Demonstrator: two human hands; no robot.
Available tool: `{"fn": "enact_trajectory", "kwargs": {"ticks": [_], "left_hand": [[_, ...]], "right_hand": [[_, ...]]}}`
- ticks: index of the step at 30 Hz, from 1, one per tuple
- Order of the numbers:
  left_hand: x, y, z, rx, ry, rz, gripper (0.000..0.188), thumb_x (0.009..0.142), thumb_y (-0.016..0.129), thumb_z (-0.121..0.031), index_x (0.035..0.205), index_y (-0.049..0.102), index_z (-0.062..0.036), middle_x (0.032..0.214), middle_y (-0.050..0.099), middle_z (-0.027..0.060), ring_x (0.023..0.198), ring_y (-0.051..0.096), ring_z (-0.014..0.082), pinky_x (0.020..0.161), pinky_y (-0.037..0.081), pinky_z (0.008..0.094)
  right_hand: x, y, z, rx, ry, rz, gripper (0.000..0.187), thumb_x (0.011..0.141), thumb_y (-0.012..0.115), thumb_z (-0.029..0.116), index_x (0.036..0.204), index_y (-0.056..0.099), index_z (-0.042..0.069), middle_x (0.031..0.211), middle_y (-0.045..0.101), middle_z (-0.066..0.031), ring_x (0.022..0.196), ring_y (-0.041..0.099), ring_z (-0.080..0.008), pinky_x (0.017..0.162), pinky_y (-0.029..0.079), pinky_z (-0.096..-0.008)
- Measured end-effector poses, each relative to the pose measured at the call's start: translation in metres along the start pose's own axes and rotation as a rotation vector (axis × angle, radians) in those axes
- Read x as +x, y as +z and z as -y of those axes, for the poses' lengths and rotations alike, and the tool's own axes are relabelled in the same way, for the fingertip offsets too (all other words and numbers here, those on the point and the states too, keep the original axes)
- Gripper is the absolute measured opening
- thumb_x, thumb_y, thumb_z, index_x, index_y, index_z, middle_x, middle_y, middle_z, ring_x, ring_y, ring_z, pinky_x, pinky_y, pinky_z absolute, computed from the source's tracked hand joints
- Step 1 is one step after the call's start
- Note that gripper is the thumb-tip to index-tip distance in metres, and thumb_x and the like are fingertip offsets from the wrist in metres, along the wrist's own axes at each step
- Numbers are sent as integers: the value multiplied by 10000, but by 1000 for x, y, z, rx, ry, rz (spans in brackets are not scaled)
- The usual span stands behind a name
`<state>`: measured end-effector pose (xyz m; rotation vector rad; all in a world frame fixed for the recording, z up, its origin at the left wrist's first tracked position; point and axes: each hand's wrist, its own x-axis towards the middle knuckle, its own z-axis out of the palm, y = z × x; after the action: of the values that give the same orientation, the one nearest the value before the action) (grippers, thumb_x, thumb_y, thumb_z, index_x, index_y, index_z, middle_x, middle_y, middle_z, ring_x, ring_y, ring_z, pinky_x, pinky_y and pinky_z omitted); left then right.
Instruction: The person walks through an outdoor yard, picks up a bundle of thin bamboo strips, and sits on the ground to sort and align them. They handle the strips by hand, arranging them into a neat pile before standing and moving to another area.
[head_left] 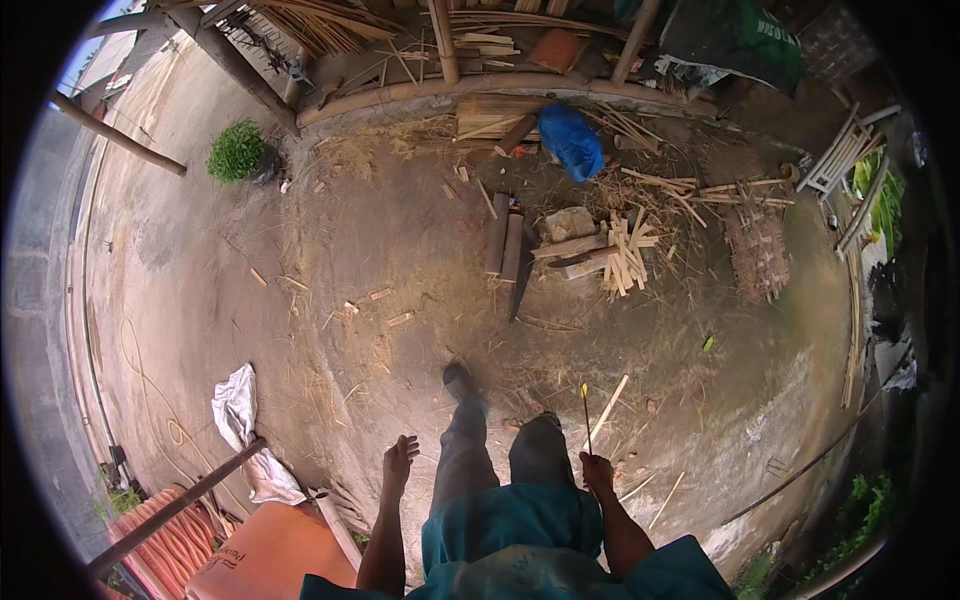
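My right hand (597, 471) grips a thin, straight stick (586, 415) that points up and away from me, its far tip yellowish. My left hand (399, 460) hangs at my side with the fingers loosely apart and nothing in it. Between the two hands my legs in grey trousers (470, 450) stride over a dirt and concrete floor. Ahead lie two short bamboo tubes (505, 247) side by side, and to their right a pile of split bamboo pieces (625, 255).
A blue bag (572, 140) and long bamboo poles (450, 92) lie along the far edge. A woven mat (757, 252) is at right, a white cloth (240, 410) and an orange sack (265, 555) at lower left. A small green plant (237, 150) grows upper left.
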<state>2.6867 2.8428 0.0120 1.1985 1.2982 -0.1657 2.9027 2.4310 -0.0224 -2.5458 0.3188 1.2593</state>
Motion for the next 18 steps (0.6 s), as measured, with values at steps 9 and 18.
{"fn": "enact_trajectory", "kwargs": {"ticks": [9, 18], "left_hand": [[57, -80, -87, -75, -63, -101, 569, 958, 527, -502, 1045, 690, 36, 767, 703, 150, 710, 696, 203, 704, 530, 314], [86, -60, -45, 1053, 187, 362, 423, 926, 504, -410, 899, 680, -26, 811, 674, 224, 813, 668, 437, 685, 528, 531]], "right_hand": [[-6, -20, 232, -87, -390, -23, 525, 858, 640, 572, 944, 708, 59, 932, 730, -159, 950, 695, -349, 839, 540, -448], [102, -32, 292, 327, -237, -123, 466, 903, 607, 479, 810, 643, 24, 663, 648, -117, 546, 647, -258, 636, 539, -429]]}}
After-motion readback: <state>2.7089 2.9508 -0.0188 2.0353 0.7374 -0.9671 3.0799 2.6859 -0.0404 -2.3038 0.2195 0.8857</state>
